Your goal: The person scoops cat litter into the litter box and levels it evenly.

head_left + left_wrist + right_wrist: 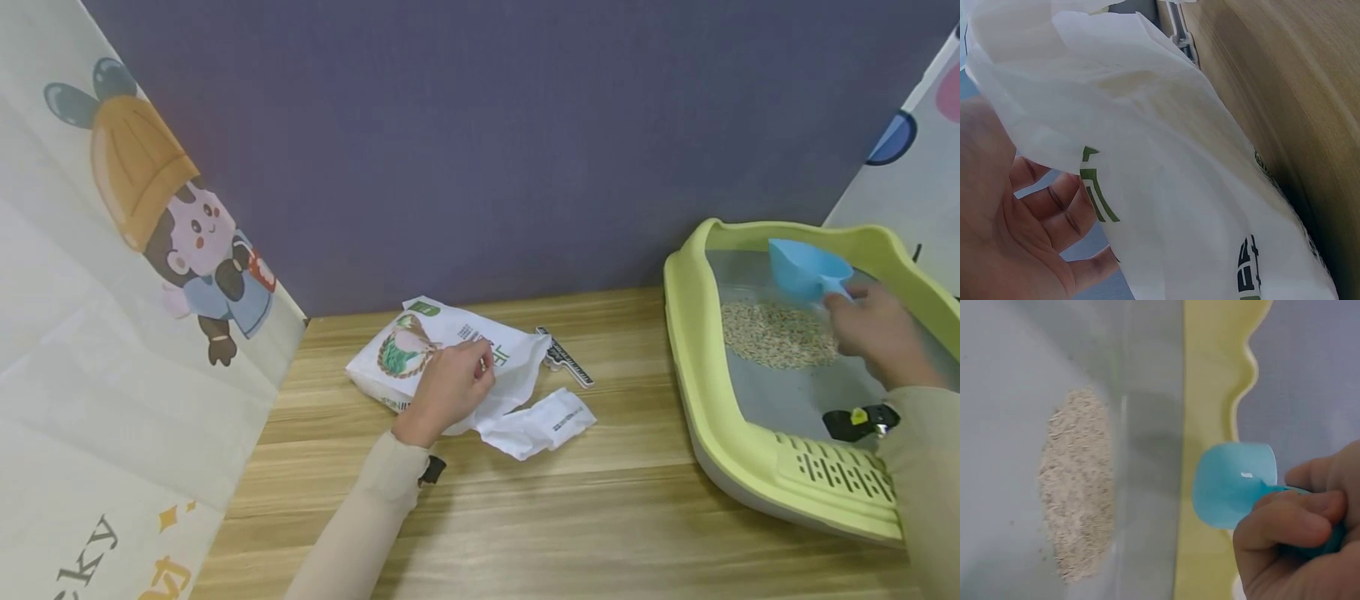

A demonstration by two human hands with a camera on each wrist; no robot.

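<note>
In the head view, my left hand (pixel 450 383) is over a white printed bag (pixel 510 333) lying on the wooden tabletop, its fingers loosely bent. The left wrist view shows the bag's thin white film (pixel 1147 156) covering the fingertips of that hand (pixel 1041 212); the palm looks bare. My right hand (pixel 873 333) grips a light-blue scoop (pixel 802 268) by its handle, raised inside the yellow-rimmed litter box (pixel 693 350). Grainy litter (pixel 776 333) lies in a patch on the grey floor of the box. The right wrist view shows the scoop (pixel 1229 481) before the yellow wall.
A torn white strip of the bag (pixel 555 421) lies to its right. Behind it rests a small black-and-white comb-like item (pixel 564 358). A slotted step (pixel 832 471) forms the box's front. A purple-blue wall (pixel 480 150) stands behind, a printed white sheet (pixel 75 333) at left.
</note>
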